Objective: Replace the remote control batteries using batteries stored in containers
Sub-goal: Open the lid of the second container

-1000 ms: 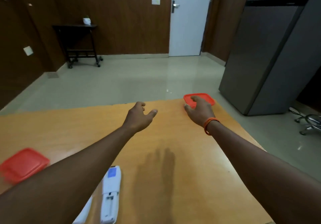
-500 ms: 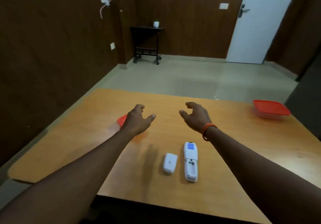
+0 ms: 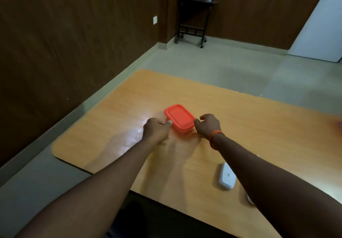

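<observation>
On the table [image 3: 259, 126], left of the battery cover [image 3: 226, 178], both hands now clasp the red-lidded container [image 3: 180, 118], ready for opening.

Person, two bare forearms, no sleeves visible. Left hand [image 3: 157, 129]: unadorned. Right hand [image 3: 209, 126]: thin orange thread band [image 3: 215, 136] looped around the wrist, just behind the hand.
</observation>
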